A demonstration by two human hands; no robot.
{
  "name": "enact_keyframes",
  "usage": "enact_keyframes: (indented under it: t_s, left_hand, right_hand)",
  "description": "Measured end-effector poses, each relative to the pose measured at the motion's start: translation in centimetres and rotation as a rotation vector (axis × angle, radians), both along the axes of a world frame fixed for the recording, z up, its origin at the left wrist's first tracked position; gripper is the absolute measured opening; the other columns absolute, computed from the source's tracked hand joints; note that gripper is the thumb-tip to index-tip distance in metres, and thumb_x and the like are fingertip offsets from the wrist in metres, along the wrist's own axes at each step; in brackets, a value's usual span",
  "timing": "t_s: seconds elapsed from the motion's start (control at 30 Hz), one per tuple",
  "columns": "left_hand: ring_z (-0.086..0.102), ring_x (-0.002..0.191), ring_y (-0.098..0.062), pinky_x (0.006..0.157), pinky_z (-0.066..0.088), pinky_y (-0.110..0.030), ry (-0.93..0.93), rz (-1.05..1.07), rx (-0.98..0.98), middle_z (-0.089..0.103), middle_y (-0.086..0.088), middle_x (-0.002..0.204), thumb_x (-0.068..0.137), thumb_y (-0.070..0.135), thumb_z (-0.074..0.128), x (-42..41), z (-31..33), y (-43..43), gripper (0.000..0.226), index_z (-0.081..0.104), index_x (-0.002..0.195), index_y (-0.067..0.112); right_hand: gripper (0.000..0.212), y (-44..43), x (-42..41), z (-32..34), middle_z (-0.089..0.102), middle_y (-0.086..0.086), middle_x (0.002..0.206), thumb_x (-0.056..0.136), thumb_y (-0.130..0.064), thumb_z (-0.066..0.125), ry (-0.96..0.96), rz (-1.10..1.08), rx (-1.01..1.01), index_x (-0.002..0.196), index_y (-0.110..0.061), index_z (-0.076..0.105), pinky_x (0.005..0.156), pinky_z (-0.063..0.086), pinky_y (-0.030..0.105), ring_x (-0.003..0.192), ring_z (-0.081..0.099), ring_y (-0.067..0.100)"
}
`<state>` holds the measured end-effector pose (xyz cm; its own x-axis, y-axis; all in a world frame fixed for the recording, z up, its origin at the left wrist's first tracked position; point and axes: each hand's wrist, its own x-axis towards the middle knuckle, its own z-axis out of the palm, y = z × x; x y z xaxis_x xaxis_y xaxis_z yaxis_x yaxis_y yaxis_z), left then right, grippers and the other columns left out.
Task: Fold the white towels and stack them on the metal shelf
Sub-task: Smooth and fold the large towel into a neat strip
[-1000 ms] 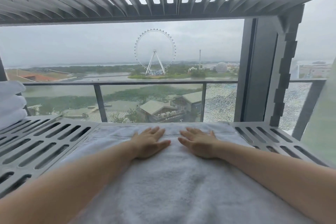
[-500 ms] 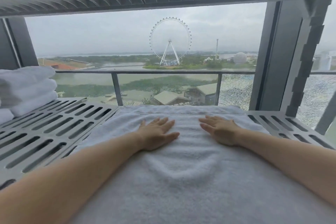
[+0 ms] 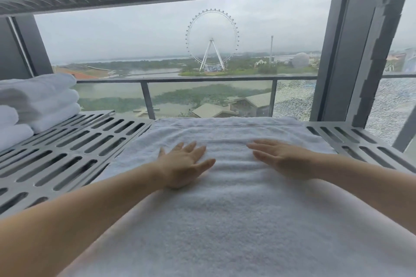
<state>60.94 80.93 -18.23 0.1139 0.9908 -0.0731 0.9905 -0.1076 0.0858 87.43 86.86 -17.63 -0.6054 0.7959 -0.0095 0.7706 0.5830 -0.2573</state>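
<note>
folded towels (image 3: 38,101) already stacked at the far left of the metal shelf (image 3: 74,153), several deep. one more towel (image 3: 225,220) lies spread flat across the middle of the shelf, running from the back edge toward me. its far edge looks doubled over (hard to be sure, the seam is faint). my guess: stacking is partly done, this one is not yet folded down to size or added to the pile.

both arms reach forward over the cloth. my left hand (image 3: 183,165) lies palm down on it, fingers loose and spread, gripping nothing. my right hand (image 3: 283,157) is the same, flat and relaxed, fingers angled inward. hands sit near each other, apart, ripples in the cloth between them.
</note>
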Motion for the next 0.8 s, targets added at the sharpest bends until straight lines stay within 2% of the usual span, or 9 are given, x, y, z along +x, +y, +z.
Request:
enact_keyframes:
  t_s: [0.1, 0.17, 0.3, 0.4, 0.5, 0.63, 0.73, 0.8]
  left_hand:
    - [-0.009, 0.143, -0.011, 0.111, -0.009, -0.052, -0.002, -0.058, 0.026, -0.006, 0.01, 0.156, 0.085, 0.071, 0.013, 1.5, 0.1, 0.5, 0.07, 0.001, 0.146, 0.038]
    - [-0.007, 0.143, -0.012, 0.113, -0.008, -0.05, 0.007, -0.067, 0.02, -0.005, 0.009, 0.156, 0.086, 0.07, 0.015, 1.7, -0.2, 0.2, 0.068, 0.001, 0.145, 0.039]
    - [-0.01, 0.143, -0.011, 0.113, -0.01, -0.05, 0.008, -0.07, -0.01, -0.01, 0.011, 0.156, 0.085, 0.072, 0.013, 1.1, -1.0, -0.9, 0.07, -0.003, 0.145, 0.04]
    - [-0.013, 0.142, -0.009, 0.11, -0.013, -0.05, -0.028, -0.05, -0.003, -0.01, 0.011, 0.156, 0.087, 0.068, 0.01, 1.1, -0.4, 0.1, 0.068, -0.001, 0.146, 0.036]
    - [-0.01, 0.142, -0.009, 0.112, -0.011, -0.05, -0.061, -0.018, 0.087, -0.005, 0.009, 0.157, 0.094, 0.056, 0.012, 0.8, 0.6, 2.5, 0.06, 0.003, 0.147, 0.03]
    - [-0.006, 0.143, -0.011, 0.116, 0.002, -0.048, 0.037, -0.014, 0.067, -0.002, 0.006, 0.157, 0.093, 0.059, 0.015, -2.0, -0.4, 5.0, 0.061, 0.004, 0.147, 0.032]
    - [-0.006, 0.143, -0.013, 0.116, 0.002, -0.046, 0.036, -0.019, 0.009, -0.003, 0.006, 0.157, 0.084, 0.072, 0.01, -2.9, -0.7, 6.7, 0.073, 0.003, 0.146, 0.035]
    - [-0.004, 0.144, -0.013, 0.116, 0.001, -0.048, 0.003, 0.009, 0.007, -0.001, 0.006, 0.157, 0.085, 0.072, 0.009, -2.5, 0.0, 8.7, 0.075, 0.004, 0.147, 0.032]
  right_hand:
    - [0.055, -1.2, -2.9, -0.2, 0.002, -0.015, 0.155, 0.092, -0.059, 0.018, -0.061, 0.098, 0.0, 0.144, -0.041, 0.012, 0.113, -0.005, 0.039, 0.141, -0.002, 0.003]
    - [0.057, -1.9, -3.4, -0.8, -0.004, -0.016, 0.155, 0.091, -0.062, 0.016, -0.136, 0.127, 0.033, 0.144, -0.044, 0.004, 0.113, -0.009, 0.04, 0.141, -0.007, 0.003]
    - [0.059, -2.8, -3.2, -1.5, -0.007, -0.016, 0.155, 0.089, -0.065, 0.014, -0.156, 0.123, -0.01, 0.143, -0.045, -0.001, 0.113, -0.01, 0.04, 0.14, -0.01, 0.003]
    - [0.058, -1.6, -5.2, -0.5, 0.0, -0.012, 0.156, 0.093, -0.058, 0.015, -0.058, 0.075, -0.014, 0.146, -0.036, 0.005, 0.115, -0.005, 0.044, 0.142, -0.004, 0.005]
    - [0.054, 0.8, -7.9, 0.7, 0.008, -0.008, 0.156, 0.097, -0.049, 0.019, 0.068, 0.036, 0.043, 0.147, -0.029, 0.014, 0.117, 0.001, 0.038, 0.142, 0.003, 0.008]
    - [0.051, 4.3, -6.5, -0.7, 0.004, -0.009, 0.157, 0.097, -0.05, 0.016, -0.103, 0.005, 0.041, 0.146, -0.035, 0.012, 0.116, -0.003, 0.041, 0.143, -0.001, 0.009]
    - [0.054, 6.1, -5.8, -0.6, 0.004, -0.008, 0.157, 0.096, -0.052, 0.017, -0.09, -0.063, 0.031, 0.146, -0.032, 0.014, 0.116, -0.002, 0.041, 0.143, 0.0, 0.011]
    - [0.054, 7.4, -7.3, 0.2, 0.006, -0.009, 0.156, 0.096, -0.052, 0.018, -0.04, -0.054, 0.032, 0.146, -0.031, 0.016, 0.115, 0.0, 0.04, 0.143, 0.004, 0.012]
